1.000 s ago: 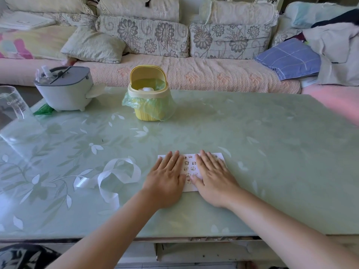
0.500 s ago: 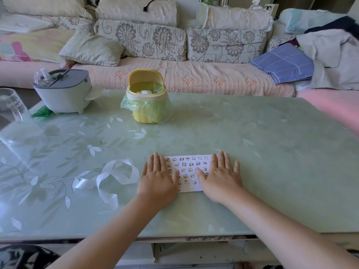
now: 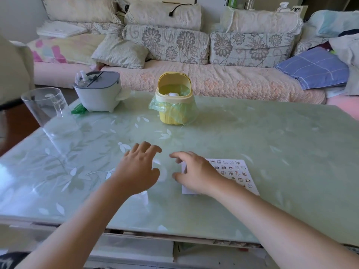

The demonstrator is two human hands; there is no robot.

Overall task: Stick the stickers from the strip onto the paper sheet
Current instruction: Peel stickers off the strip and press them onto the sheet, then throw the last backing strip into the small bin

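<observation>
The paper sheet (image 3: 236,172), already dotted with stickers (image 3: 230,167), lies flat on the table (image 3: 272,142), nearer the person than the yellow mini bin (image 3: 174,111) and to its right. The right hand (image 3: 196,174) rests loosely on the sheet's left part, gripping nothing. The left hand (image 3: 138,169) hovers slack-fingered on the near side of the bin. A pale curl (image 3: 164,172) beside its thumb is likely the strip, mostly hidden. Best approach: keep the sheet pinned and lift the strip by its free end.

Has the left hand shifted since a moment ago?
Yes. The left hand has slid left, off the paper sheet, which still lies in the same spot near the yellow bin.
</observation>
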